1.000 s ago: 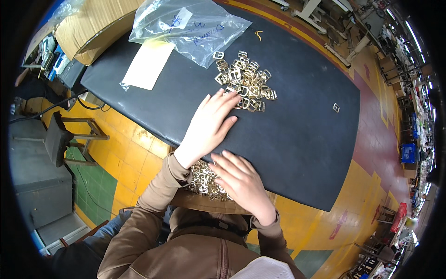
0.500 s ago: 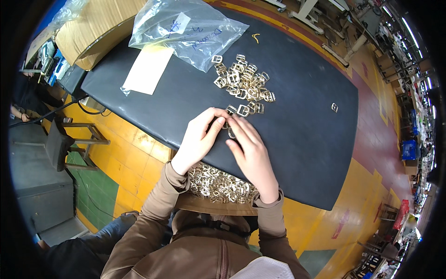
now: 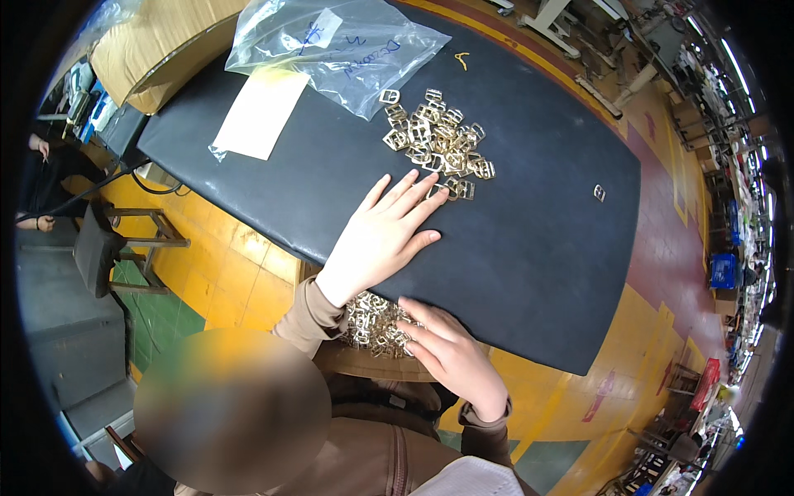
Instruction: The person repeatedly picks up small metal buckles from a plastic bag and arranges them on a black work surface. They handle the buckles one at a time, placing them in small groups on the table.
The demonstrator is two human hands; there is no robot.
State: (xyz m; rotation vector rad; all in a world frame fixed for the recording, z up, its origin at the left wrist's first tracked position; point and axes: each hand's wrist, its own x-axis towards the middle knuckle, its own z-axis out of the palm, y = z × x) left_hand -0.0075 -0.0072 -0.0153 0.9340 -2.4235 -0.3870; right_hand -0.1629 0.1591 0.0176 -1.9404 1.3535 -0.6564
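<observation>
My left hand [image 3: 382,236] lies flat on the dark padded table [image 3: 529,264], fingers spread. Its fingertips cover some metal buckles [image 3: 466,190] at the near edge of a loose pile of gold-coloured buckles [image 3: 451,140]. My right hand [image 3: 455,351] hangs lower, at the table's near edge, over a box [image 3: 364,364] full of similar small buckles [image 3: 372,326]. Its fingers are stretched out and apart, with the tips over the contents; nothing shows held in them. A single buckle [image 3: 599,193] lies apart on the right side of the table.
A clear plastic bag [image 3: 356,54] and a cream paper sheet [image 3: 260,116] lie at the far left, beside a large cardboard box [image 3: 157,58]. A yellow scrap [image 3: 461,61] lies beyond the pile. A dark stool [image 3: 98,248] stands left. A blurred patch covers the lower left.
My hands were together at the buckles near the pile. Now the left has spread flat and reached forward to them, while the right has drawn back over the box.
</observation>
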